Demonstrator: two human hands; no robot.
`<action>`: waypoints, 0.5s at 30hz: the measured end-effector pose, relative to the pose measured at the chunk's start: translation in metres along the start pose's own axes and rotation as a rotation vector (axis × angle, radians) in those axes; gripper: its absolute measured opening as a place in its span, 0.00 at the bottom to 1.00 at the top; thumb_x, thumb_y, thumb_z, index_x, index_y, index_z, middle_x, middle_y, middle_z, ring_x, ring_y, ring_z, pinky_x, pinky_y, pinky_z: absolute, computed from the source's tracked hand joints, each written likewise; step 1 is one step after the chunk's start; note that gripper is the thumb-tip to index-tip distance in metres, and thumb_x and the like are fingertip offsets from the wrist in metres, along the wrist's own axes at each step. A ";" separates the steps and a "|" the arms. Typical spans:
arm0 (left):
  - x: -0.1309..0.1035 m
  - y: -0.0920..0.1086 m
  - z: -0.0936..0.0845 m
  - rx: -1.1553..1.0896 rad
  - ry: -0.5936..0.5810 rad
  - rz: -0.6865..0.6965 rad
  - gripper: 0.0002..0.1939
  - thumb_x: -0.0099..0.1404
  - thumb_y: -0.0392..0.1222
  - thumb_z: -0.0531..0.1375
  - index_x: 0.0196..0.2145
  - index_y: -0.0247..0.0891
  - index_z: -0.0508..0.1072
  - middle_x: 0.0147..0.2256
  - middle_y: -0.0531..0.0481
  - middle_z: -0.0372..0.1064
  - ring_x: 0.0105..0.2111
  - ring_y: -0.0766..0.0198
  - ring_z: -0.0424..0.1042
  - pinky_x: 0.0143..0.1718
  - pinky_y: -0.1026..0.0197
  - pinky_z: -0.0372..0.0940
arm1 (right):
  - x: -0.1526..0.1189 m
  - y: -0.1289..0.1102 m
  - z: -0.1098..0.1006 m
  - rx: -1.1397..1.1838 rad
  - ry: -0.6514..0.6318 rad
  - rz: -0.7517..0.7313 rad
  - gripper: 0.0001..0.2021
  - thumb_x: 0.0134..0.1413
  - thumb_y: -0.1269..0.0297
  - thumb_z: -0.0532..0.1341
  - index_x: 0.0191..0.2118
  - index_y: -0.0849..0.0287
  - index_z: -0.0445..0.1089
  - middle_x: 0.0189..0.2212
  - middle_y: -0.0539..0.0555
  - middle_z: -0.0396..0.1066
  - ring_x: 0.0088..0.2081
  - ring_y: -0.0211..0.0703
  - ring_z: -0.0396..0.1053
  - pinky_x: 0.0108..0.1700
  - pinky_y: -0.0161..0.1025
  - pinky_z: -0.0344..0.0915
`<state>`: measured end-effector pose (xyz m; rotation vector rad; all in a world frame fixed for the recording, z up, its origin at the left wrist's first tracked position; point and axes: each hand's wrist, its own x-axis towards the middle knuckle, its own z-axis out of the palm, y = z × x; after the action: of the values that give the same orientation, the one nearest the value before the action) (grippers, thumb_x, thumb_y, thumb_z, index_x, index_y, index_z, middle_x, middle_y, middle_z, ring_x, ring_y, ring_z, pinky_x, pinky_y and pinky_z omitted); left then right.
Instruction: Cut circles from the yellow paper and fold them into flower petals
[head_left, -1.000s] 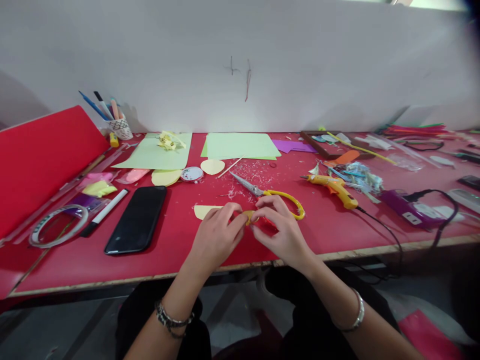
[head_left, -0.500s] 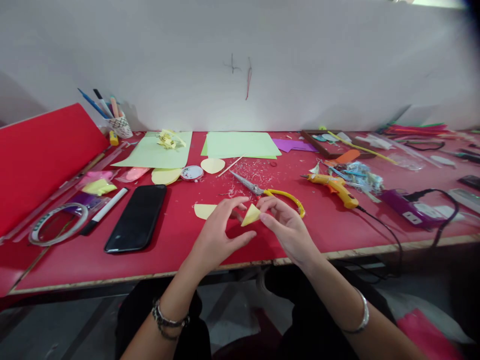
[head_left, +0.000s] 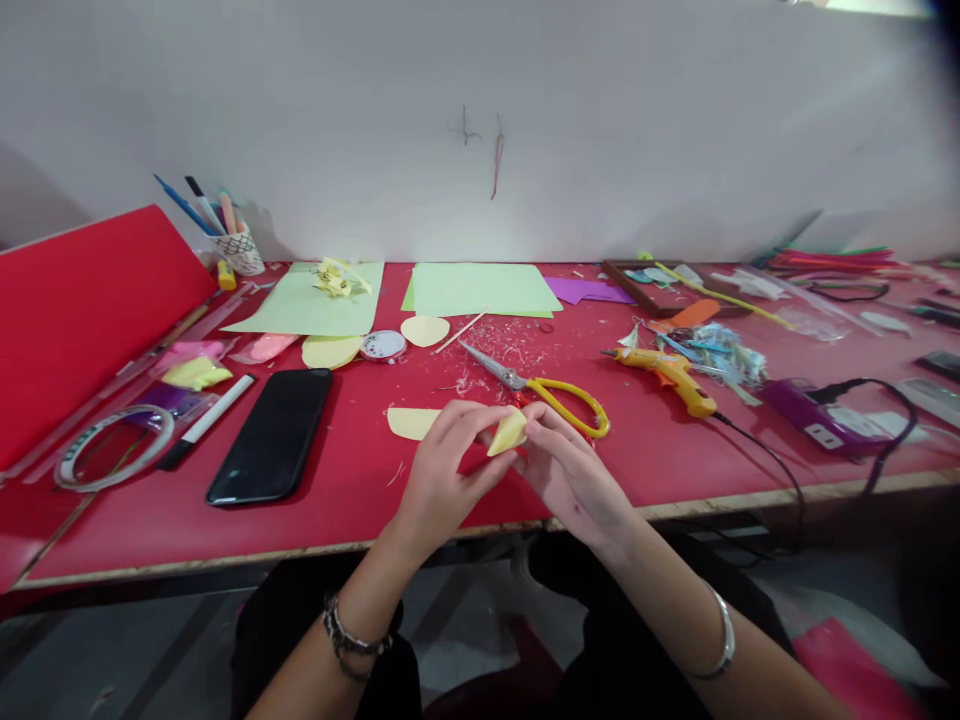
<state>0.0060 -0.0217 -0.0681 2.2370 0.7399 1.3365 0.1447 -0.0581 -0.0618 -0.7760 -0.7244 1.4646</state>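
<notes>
Between my two hands, over the front part of the red table, is a small folded piece of pale yellow paper (head_left: pixel 508 432). My right hand (head_left: pixel 574 470) pinches its right edge. The fingers and thumb of my left hand (head_left: pixel 448 470) close around its left side and touch it. A flat half-round yellow paper piece (head_left: pixel 411 423) lies just left of my left fingers, partly covered by them. Right behind my right fingers rest scissors (head_left: pixel 517 380) with yellow handles, blades pointing to the back left.
On the left lie a black phone (head_left: pixel 271 435), a marker (head_left: pixel 206 422) and a tape roll (head_left: pixel 112 445). Green paper sheets (head_left: pixel 487 290) and yellow paper discs (head_left: pixel 425 330) sit farther back. To the right are a yellow glue gun (head_left: pixel 667 378) with its cord and a purple power strip (head_left: pixel 825 420).
My left hand has moved right and its fingers have closed onto the folded yellow paper. The paper has turned slightly and shifted a little right. The things on the table look unmoved.
</notes>
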 end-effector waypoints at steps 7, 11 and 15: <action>0.000 -0.003 0.000 0.046 0.047 0.094 0.12 0.60 0.34 0.60 0.43 0.38 0.68 0.37 0.49 0.70 0.38 0.66 0.69 0.39 0.63 0.65 | 0.000 0.004 -0.007 -0.075 -0.063 -0.036 0.04 0.48 0.64 0.66 0.32 0.55 0.72 0.30 0.47 0.69 0.35 0.36 0.66 0.42 0.32 0.63; 0.000 -0.003 -0.002 0.028 0.031 0.105 0.12 0.60 0.34 0.60 0.43 0.37 0.69 0.35 0.49 0.69 0.36 0.66 0.69 0.37 0.63 0.66 | 0.000 0.004 -0.011 -0.266 -0.127 -0.126 0.06 0.49 0.66 0.66 0.36 0.53 0.75 0.34 0.48 0.69 0.40 0.37 0.65 0.46 0.33 0.60; 0.001 -0.004 -0.002 0.013 0.024 0.110 0.12 0.60 0.33 0.59 0.43 0.38 0.69 0.35 0.50 0.68 0.35 0.67 0.69 0.36 0.64 0.66 | 0.001 0.002 -0.011 -0.338 -0.120 -0.162 0.04 0.49 0.66 0.65 0.34 0.55 0.74 0.34 0.48 0.67 0.40 0.38 0.65 0.47 0.35 0.61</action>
<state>0.0036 -0.0179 -0.0690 2.3055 0.6442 1.4152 0.1524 -0.0574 -0.0693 -0.8669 -1.1204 1.2652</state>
